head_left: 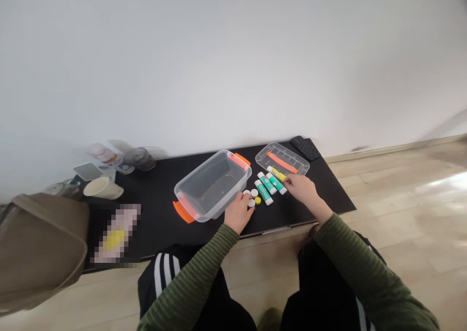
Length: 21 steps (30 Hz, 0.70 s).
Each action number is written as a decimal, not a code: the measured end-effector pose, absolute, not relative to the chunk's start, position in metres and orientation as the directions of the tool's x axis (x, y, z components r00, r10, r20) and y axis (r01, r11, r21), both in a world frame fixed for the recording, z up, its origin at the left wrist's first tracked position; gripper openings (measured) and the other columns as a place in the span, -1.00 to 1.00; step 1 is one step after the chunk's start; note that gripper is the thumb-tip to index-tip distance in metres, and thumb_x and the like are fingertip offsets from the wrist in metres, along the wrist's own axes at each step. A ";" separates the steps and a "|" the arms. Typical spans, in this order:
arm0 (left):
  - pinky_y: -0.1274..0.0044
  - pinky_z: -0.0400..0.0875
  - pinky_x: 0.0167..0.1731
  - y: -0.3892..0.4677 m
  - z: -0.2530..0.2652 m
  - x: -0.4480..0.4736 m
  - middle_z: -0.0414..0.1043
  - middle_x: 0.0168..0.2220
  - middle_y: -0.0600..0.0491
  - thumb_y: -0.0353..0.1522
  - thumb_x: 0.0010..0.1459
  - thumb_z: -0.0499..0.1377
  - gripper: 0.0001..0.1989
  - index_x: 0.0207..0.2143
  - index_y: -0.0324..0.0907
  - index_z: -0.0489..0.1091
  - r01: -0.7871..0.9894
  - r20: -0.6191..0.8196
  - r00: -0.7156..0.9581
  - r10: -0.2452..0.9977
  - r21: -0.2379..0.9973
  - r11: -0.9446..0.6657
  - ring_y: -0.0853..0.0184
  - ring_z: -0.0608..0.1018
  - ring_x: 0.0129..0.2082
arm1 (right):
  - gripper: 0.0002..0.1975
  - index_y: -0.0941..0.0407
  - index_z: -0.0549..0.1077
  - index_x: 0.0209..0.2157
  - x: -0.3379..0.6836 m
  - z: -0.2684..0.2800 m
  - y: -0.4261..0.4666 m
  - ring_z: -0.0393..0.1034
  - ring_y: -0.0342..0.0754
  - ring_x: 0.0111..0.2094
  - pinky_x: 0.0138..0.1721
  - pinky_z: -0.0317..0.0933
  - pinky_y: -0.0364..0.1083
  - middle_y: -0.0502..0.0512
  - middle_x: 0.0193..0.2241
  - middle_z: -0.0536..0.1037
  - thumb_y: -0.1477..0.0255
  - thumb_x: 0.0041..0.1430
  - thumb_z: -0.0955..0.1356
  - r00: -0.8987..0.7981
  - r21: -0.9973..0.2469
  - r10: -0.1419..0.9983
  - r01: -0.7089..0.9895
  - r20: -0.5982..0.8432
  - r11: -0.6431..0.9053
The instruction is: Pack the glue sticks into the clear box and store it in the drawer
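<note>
My left hand [239, 213] is low on the table beside a small cluster of round caps. Its thumb and fingers are closed around a white cap [251, 203]; another white cap [254, 193] and a yellow cap [258, 201] lie against the group. With its fingertips, my right hand [302, 189] pinches the near end of a yellow glue stick [276, 173], whose other end is white. Several green-and-white glue sticks, one of them the nearest glue stick [263, 192], lie side by side between my hands.
An uncovered clear plastic box [213, 185] with orange latches stands left of the glue sticks. Its clear lid [262, 158] lies behind them, near a black keypad-like object [306, 147]. On the left are a paper cup [104, 189], a dark glass [139, 159] and a brown bag [40, 248].
</note>
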<state>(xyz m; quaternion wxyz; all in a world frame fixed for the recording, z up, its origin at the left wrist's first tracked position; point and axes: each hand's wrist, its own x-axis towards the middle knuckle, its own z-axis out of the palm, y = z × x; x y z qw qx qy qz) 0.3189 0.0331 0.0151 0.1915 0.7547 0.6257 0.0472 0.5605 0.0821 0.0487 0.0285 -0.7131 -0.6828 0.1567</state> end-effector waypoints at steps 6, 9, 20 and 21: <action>0.51 0.30 -0.38 0.038 0.010 0.321 0.33 -0.05 -0.01 -0.28 0.22 0.11 -0.80 -0.11 -0.09 0.28 0.945 -0.183 0.207 0.961 0.293 -0.147 0.25 0.52 -0.17 | -0.80 0.04 0.52 -0.25 0.557 0.033 0.095 0.45 0.02 -0.17 -0.34 0.15 -0.13 0.10 -0.20 0.58 0.30 0.19 0.29 -0.017 -0.211 0.970 0.977 -0.244 -0.036; 0.50 0.31 -0.36 0.039 0.009 0.322 0.32 -0.04 -0.03 -0.27 0.23 0.09 -0.81 -0.12 -0.11 0.28 0.950 -0.207 0.205 0.957 0.277 -0.143 0.25 0.52 -0.16 | -0.78 0.06 0.53 -0.25 0.552 0.027 0.097 0.45 0.05 -0.15 -0.32 0.18 -0.12 0.13 -0.18 0.57 0.28 0.19 0.30 -0.030 -0.174 0.967 0.985 -0.254 -0.015; 0.49 0.34 -0.33 0.035 0.014 0.323 0.34 -0.08 -0.03 -0.33 0.18 0.11 -0.87 -0.20 -0.13 0.27 0.886 -0.092 0.171 0.981 0.450 -0.112 0.30 0.52 -0.26 | -0.64 0.15 0.51 -0.12 0.536 0.021 0.092 0.47 0.15 -0.10 -0.21 0.24 -0.04 0.32 -0.10 0.56 0.22 0.24 0.25 -0.014 -0.097 0.946 0.995 -0.324 -0.018; 0.49 0.34 -0.31 0.036 0.015 0.323 0.35 -0.10 -0.02 -0.35 0.17 0.11 -0.87 -0.21 -0.13 0.27 0.864 -0.078 0.161 0.984 0.494 -0.102 0.31 0.52 -0.28 | -0.64 0.16 0.51 -0.12 0.536 0.022 0.092 0.47 0.16 -0.11 -0.21 0.24 -0.04 0.33 -0.11 0.56 0.22 0.23 0.25 -0.013 -0.096 0.946 0.995 -0.324 -0.020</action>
